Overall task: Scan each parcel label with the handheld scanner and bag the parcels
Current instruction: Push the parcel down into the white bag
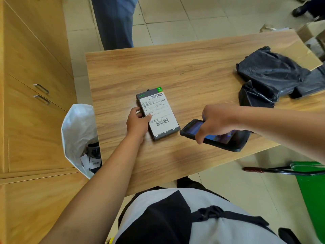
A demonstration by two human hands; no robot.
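Nearby, black bags (270,74) lie on the table (175,67), white sack (79,124) beside it.

Seen from the wearer's own head, a top (207,233) in pale grey with large angled black panels covers the torso. A black webbing strap (237,216) with a black plastic buckle (209,211) crosses the chest, while left hand (138,123), right hand (213,121) and both forearms are bare

Wood-grain table (175,67) on pale tiled floor (193,14), tan wooden cabinets (26,59) with metal handles (41,88) along the left.
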